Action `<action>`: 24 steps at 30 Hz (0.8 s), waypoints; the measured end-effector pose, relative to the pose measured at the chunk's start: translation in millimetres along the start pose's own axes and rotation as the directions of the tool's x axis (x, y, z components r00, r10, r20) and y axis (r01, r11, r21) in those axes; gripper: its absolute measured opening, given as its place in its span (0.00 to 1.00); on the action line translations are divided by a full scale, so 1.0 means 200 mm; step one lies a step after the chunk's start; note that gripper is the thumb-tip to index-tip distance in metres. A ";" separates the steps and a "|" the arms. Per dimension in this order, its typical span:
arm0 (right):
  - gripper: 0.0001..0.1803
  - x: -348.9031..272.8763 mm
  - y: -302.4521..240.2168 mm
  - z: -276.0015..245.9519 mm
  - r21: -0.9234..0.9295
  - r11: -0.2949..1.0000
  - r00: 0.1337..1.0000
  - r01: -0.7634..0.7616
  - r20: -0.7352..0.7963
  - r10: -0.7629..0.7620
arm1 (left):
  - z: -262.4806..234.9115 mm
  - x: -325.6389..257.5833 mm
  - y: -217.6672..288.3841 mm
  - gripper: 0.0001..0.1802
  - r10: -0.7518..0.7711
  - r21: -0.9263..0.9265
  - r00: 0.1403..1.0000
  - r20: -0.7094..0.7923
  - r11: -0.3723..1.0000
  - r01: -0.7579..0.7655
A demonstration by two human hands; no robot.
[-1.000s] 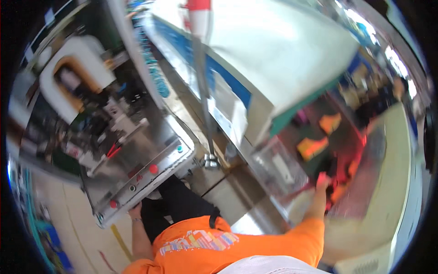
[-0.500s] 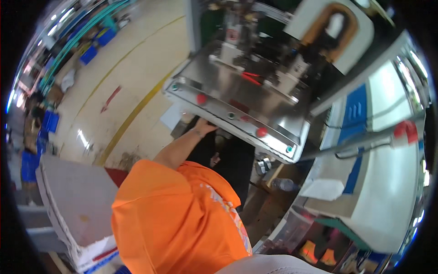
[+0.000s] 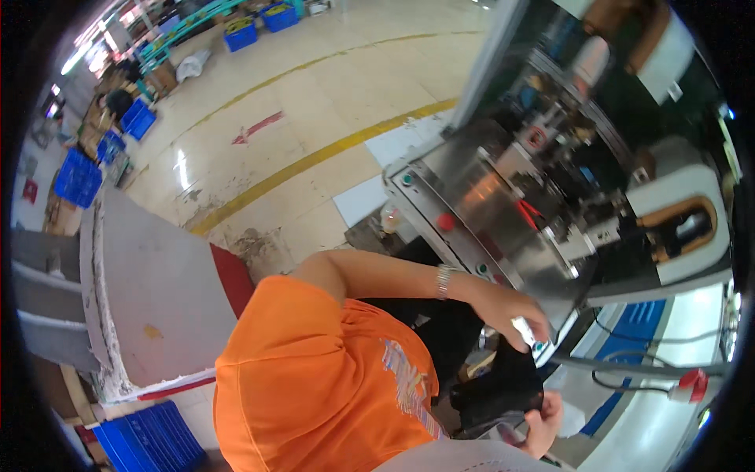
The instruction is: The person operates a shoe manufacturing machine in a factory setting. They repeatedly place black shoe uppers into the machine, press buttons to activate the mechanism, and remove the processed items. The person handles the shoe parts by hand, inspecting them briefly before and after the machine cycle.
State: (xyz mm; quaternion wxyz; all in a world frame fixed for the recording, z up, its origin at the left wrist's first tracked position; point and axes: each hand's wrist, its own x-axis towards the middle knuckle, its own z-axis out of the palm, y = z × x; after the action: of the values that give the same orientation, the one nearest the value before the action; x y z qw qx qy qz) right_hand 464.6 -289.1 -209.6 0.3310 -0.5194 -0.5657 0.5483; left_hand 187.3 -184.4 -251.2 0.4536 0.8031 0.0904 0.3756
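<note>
My left hand [image 3: 507, 311], with a silver bracelet at the wrist, reaches across to the right end of the machine's button panel [image 3: 464, 250]. Its thumb and fingers are apart and curve over the panel beside a green button [image 3: 539, 346]. A bright white patch shows between them; it looks like the panel's surface. Below it, my right hand [image 3: 544, 425] is closed with curled fingers, next to black cloth [image 3: 499, 393] over my leg. What it holds, if anything, I cannot make out. A red button [image 3: 446, 222] sits further left on the panel.
The machine's metal table [image 3: 464, 185] carries fixtures and a red-handled tool [image 3: 528, 212]. A grey-topped cart or bench [image 3: 165, 291] stands at my left, a blue crate [image 3: 149, 440] below it. At right are a pole with a red fitting [image 3: 692, 385] and hanging cables.
The view has swung, so the machine now lies further right. My left hand has moved from the panel's left underside to its right end. My right hand has come into view.
</note>
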 end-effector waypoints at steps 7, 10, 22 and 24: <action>0.21 0.57 -0.42 0.47 -0.033 0.993 0.895 0.115 0.438 -0.089 | -0.42 0.04 0.31 0.33 -0.416 0.315 0.783 0.462 0.903 0.293; 0.34 0.64 -0.51 0.59 0.064 0.977 0.885 0.205 0.414 -0.213 | -0.46 0.00 0.30 0.31 -0.128 0.082 0.909 0.398 0.991 0.103; 0.22 1.11 -0.16 0.36 -0.372 0.813 0.600 0.449 0.799 0.034 | -0.52 -0.20 0.34 0.22 -0.441 -0.506 0.765 0.470 0.576 0.642; 0.23 0.97 -0.21 0.56 -0.012 0.934 0.711 0.356 0.652 -0.262 | -0.51 -0.23 0.27 0.22 -0.448 -0.494 0.732 0.513 0.543 0.679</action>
State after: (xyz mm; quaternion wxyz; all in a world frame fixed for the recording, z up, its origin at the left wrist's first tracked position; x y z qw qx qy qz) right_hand 303.0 -129.1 -227.5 0.1687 -0.2201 -0.7593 0.5887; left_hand 74.5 -171.7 -200.8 0.8092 0.5671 0.1341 0.0748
